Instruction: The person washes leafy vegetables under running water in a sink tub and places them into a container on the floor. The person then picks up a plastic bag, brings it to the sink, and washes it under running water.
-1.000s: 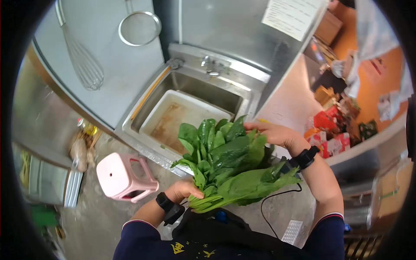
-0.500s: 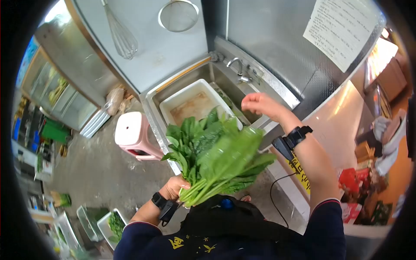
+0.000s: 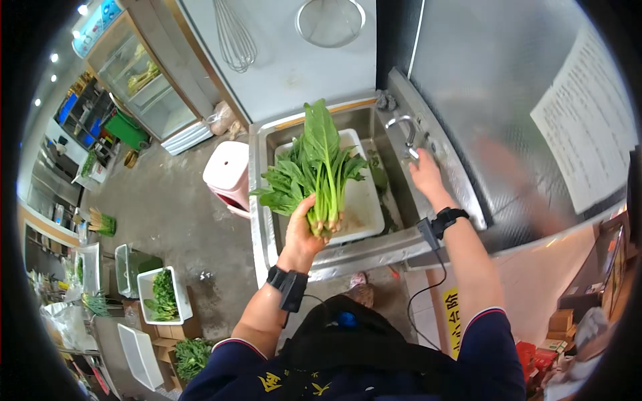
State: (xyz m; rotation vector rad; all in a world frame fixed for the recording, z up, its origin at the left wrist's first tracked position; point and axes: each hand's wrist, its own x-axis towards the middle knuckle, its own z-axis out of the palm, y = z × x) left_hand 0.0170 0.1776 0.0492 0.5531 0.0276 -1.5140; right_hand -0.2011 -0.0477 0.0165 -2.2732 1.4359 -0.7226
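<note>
My left hand (image 3: 304, 230) grips a bunch of leafy spinach (image 3: 321, 160) by its stems. The leaves point away from me over a white plastic tub (image 3: 366, 224), hiding much of it. That tub sits inside a stainless steel sink (image 3: 408, 220). At the right rim of the sink, my right hand (image 3: 426, 175) is closed at the handle of the tap (image 3: 404, 123); its fingertips partly cover the handle. No water stream can be made out under the spout. A few loose green leaves (image 3: 378, 175) lie in the sink beside the tub.
A pink and white stool (image 3: 227, 166) stands left of the sink. Lower left, a white bin of greens (image 3: 164, 297) is on the floor side. A whisk (image 3: 235, 40) and a strainer (image 3: 330, 21) hang on the wall. The metal wall (image 3: 495, 100) borders the right.
The spinach has moved from near my body to over the tub, its leaves now pointing away. My right hand has gone from above the sink edge to the tap handle. The view has shifted.
</note>
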